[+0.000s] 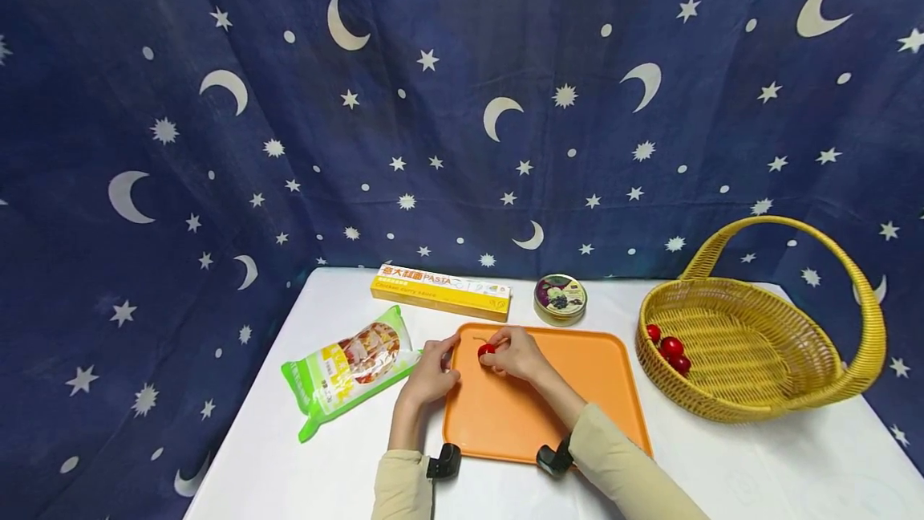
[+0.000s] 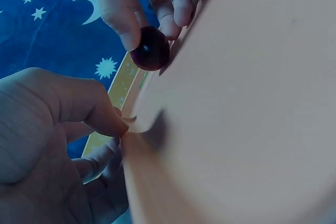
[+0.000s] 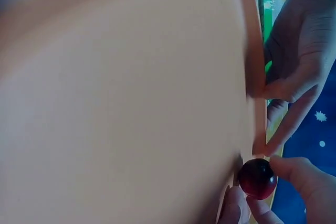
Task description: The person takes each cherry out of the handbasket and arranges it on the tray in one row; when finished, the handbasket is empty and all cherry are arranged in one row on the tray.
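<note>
An orange tray [image 1: 549,416] lies flat on the white table. At its far left corner my left hand [image 1: 433,375] pinches the rim, thumb on the edge and the other fingers outside, as the left wrist view shows too. My right hand [image 1: 516,353] reaches over the tray and holds a red cherry [image 1: 487,351] between thumb and fingers. A thin stem sticks up from the cherry in the head view. Both wrist views show the round cherry [image 2: 150,49] dark red and shiny, close to the tray's rim [image 3: 255,77].
A green and yellow food packet [image 1: 339,367] lies left of the tray. Behind it are a pasta box [image 1: 440,294] and a round tin [image 1: 560,298]. On the right stands a yellow wicker basket [image 1: 751,343] with a tall handle and several red cherries [image 1: 672,347] inside.
</note>
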Demonstrator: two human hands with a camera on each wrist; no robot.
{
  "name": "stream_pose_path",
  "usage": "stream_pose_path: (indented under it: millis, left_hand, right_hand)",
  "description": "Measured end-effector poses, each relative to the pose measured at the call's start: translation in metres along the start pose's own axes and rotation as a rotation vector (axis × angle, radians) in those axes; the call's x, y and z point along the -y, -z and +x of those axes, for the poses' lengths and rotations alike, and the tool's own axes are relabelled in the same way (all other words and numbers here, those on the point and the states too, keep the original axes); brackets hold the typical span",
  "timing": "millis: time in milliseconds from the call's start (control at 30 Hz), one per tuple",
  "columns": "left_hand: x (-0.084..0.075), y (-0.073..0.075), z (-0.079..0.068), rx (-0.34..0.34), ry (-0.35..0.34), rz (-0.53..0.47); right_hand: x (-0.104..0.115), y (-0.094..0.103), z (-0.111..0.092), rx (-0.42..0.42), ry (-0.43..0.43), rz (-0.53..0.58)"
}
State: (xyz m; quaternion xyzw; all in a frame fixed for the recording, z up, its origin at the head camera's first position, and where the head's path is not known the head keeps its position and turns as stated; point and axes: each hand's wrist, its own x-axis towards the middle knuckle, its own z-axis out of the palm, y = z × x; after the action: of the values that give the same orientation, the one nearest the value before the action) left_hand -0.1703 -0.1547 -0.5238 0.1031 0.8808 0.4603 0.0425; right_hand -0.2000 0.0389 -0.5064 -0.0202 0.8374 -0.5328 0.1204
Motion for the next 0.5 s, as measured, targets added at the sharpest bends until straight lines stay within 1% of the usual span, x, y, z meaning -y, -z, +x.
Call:
stream_pose_path:
  millis: [200, 300, 500]
  left_hand:
    - [-0.003, -0.001, 0.001, 0.009, -0.008, -0.013]
    - [-0.002, -0.001, 0.001, 0.006, -0.013, -0.023]
    - [0.003, -0.001, 0.002, 0.001, -0.021, -0.034]
  right_hand:
    - [-0.002, 0.01, -0.002, -0.004, -0.023, -0.044]
    - [-0.002, 0.016, -0.003, -0.022, -0.014, -0.051]
    - [-0.001, 0.034, -0.004, -0.063, 0.007, -0.026]
